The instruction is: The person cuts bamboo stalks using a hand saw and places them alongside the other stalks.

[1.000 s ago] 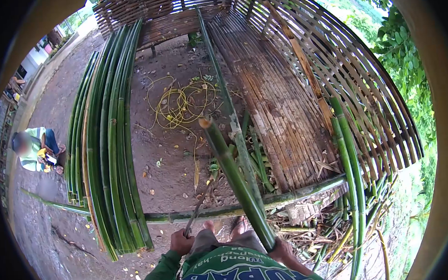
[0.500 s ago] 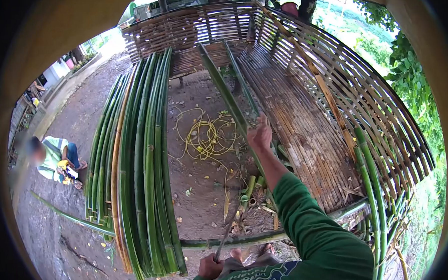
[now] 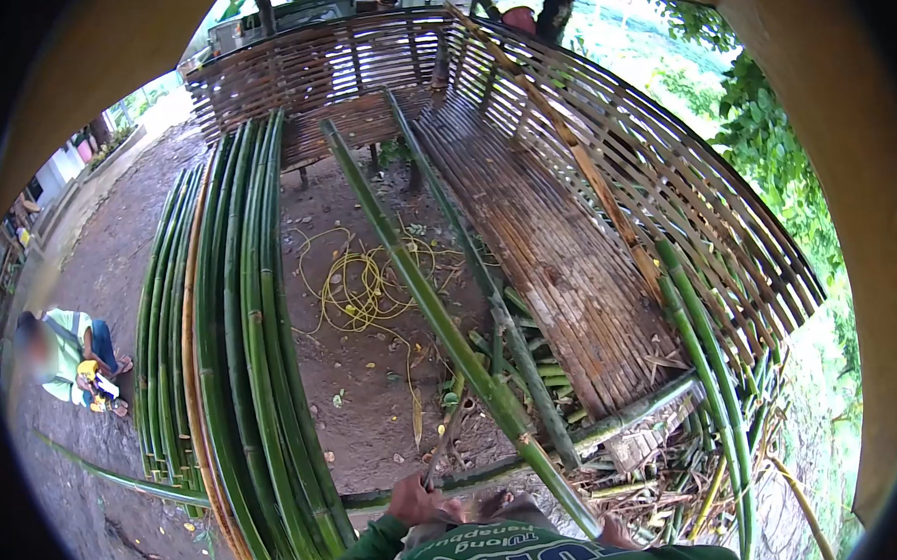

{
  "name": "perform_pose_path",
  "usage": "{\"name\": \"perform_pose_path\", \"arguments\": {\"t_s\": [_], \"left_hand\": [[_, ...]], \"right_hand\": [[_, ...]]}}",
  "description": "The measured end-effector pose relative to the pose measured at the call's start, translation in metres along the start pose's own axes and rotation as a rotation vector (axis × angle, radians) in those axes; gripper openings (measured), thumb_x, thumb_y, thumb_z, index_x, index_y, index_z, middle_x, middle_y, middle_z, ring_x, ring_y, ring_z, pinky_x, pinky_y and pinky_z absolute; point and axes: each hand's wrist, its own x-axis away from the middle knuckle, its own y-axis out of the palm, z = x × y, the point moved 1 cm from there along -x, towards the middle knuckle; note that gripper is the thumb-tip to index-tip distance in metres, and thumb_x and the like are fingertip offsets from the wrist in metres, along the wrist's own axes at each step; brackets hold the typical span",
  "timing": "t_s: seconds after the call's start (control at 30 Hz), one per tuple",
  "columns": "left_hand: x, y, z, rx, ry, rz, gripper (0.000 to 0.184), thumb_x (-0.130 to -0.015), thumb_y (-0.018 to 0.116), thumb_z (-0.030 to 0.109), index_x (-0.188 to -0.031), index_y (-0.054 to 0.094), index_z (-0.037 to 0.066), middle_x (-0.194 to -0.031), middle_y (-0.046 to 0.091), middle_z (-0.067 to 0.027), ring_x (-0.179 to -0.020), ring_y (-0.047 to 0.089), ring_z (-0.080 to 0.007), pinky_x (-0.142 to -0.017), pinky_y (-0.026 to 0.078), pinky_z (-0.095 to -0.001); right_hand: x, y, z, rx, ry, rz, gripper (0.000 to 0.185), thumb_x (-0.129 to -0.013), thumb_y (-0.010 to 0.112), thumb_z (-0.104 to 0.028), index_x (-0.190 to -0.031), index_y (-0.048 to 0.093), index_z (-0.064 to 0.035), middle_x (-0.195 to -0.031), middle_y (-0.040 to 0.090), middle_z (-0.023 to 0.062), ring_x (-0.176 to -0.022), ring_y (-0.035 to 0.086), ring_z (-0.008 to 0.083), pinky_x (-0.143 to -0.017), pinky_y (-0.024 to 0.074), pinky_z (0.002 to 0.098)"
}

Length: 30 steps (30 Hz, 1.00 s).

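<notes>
"Muddy ground [image 3: 98, 505] fills the middle and lower left, with a slatted bamboo bench [image 3: 558, 275] right of centre and loose yellow cord [image 3: 354, 302] near the middle. What is new?"

"The right arm no longer reaches forward along the green bamboo pole [image 3: 445, 320]; the right hand [image 3: 616, 533] is now at the bottom edge, right of centre, beside the pole's near end."

"Is it gripping?"

"That cannot be told; the hand is mostly hidden. The left hand [image 3: 414, 500], at bottom centre, is curled tightly around a thin dark tool [image 3: 438, 459]."

"And the pole?"

"It slants from upper centre down to the lower right of centre, passing over the crosswise pole [image 3: 625, 422]. Its near end now seems within easy reach, which probably suits close work there."

"Any writing?"

"Large letters on the green shirt [image 3: 480, 551] read 'TUPA', the rest lost in folds; a smaller line above seems to begin 'TUlong'. No label is legible on the yellow object [image 3: 92, 374] by the person [image 3: 69, 342] at the left edge."
</notes>
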Motion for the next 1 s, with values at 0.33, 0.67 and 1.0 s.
{"name": "perform_pose_path", "arguments": {"t_s": [0.33,0.67,1.0], "left_hand": [[-0.038,0.046,0.043,-0.171,0.112,-0.071,0.025,-0.072,0.063,0.025,-0.074,0.053,0.002,-0.060,0.054,-0.0183,-0.057,0.053,-0.0385,-0.051,0.040,-0.0450],[-0.212,0.029,0.056,0.203,0.077,0.296,0.025,-0.070,0.067,0.021,-0.071,0.051,0.003,-0.057,0.049,-0.0106,-0.049,0.050,-0.0199,-0.045,0.040,-0.0356],[-0.104,0.094,0.085,-0.277,-0.061,0.090,0.026,-0.070,0.065,0.021,-0.069,0.054,-0.003,-0.059,0.055,-0.0202,-0.057,0.058,-0.0363,-0.052,0.044,-0.0457]], "right_hand": [[-0.055,0.056,0.028,-0.105,0.176,-0.105,0.057,-0.044,0.086,-0.038,-0.091,0.069,-0.0108,-0.097,0.067,0.0116,-0.093,0.064,0.0274,-0.083,0.0514,0.0375],[-0.044,-0.089,-0.130,-0.512,-0.161,0.346,0.042,-0.068,0.066,-0.030,-0.098,0.058,-0.0017,-0.097,0.063,0.0185,-0.095,0.060,0.0345,-0.084,0.0458,0.0456],[0.010,0.167,0.184,-0.100,0.161,0.397,0.090,-0.061,0.072,-0.022,-0.141,0.032,-0.0124,-0.135,0.042,0.0212,-0.129,0.032,0.0367,-0.107,0.0240,0.0513]]}}
